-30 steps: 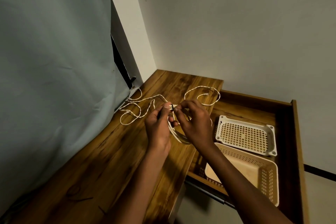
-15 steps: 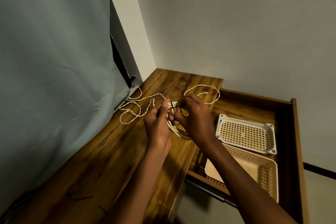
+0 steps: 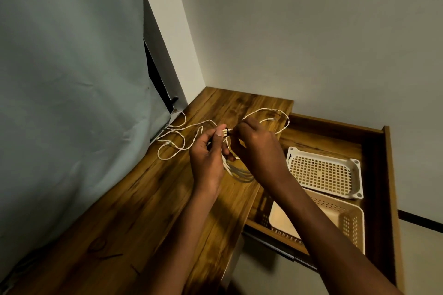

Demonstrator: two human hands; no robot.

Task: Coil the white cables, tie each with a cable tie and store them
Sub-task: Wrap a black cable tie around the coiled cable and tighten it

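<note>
wooden desk (image 3: pixel 148 211) | open drawer (image 3: pixel 388 175) | grey walls | blue cloth (image 3: pixel 67 79)

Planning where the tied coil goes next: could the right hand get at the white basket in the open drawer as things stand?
Probably yes. The white basket lies open-topped in the pulled-out drawer, just beside the right hand, nothing over it. But that hand is busy pinching the cable tie on the coil, so it must finish first.
</note>
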